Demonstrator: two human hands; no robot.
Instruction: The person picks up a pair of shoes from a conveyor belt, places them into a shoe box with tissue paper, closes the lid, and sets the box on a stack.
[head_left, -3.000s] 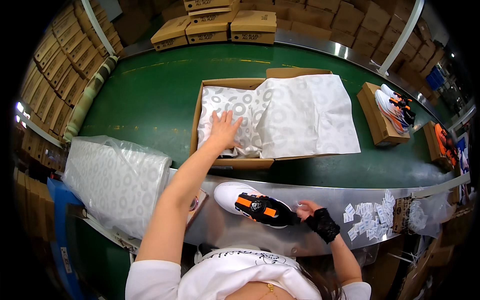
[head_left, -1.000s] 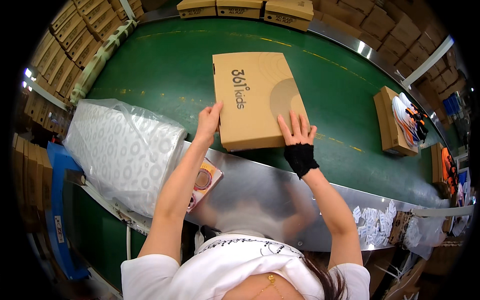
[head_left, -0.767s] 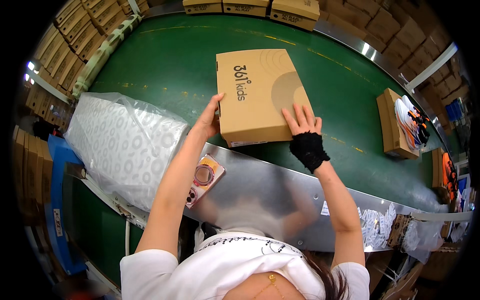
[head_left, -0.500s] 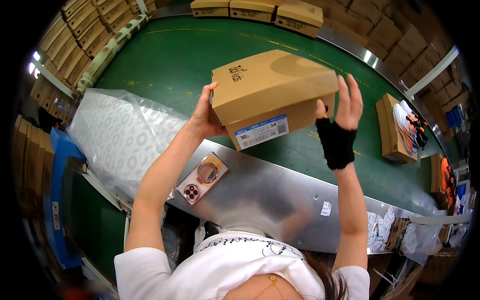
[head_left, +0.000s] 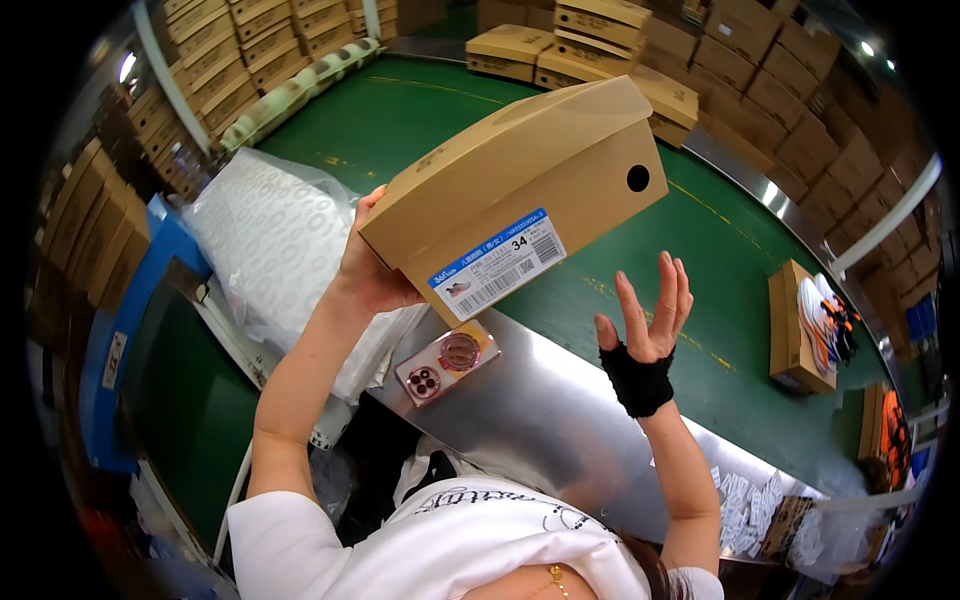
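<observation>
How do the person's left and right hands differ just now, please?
The left hand grips the shoebox; the right hand holds nothing. The left hand is partly hidden by the shoebox, while the right hand's fingers spread in plain view. The left hand is bare; the right hand has a black wrist covering. Both show bare skin.

- a phone [head_left: 445, 365] lying before me on the metal desk [head_left: 540, 400]
- small white packets [head_left: 748, 510] to my right
- white shoes [head_left: 815, 318] farther right
- stacked boxes [head_left: 215, 70] beyond my left
</observation>
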